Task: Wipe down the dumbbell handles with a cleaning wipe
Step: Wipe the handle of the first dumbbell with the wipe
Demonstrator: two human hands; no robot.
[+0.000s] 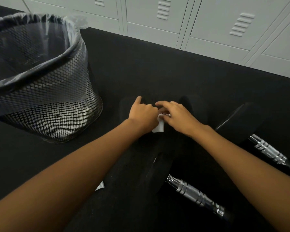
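Note:
Three black dumbbells lie on the dark floor. The farthest one has its head (193,106) beside my hands, and its handle is hidden under them. My left hand (143,114) curls around that handle with a white wipe (159,126) hanging from under its fingers. Touching the wipe from the right, my right hand (176,114) has bent fingers; its exact hold is hidden. The chrome handle (194,195) of a nearer dumbbell shows bottom centre. At the right edge lies another chrome handle (269,151) with its black head (239,121).
A black mesh waste bin (45,104) with a clear liner stands on the floor at the left. Pale grey lockers (208,22) line the far wall. A small white scrap (100,185) lies on the floor under my left forearm.

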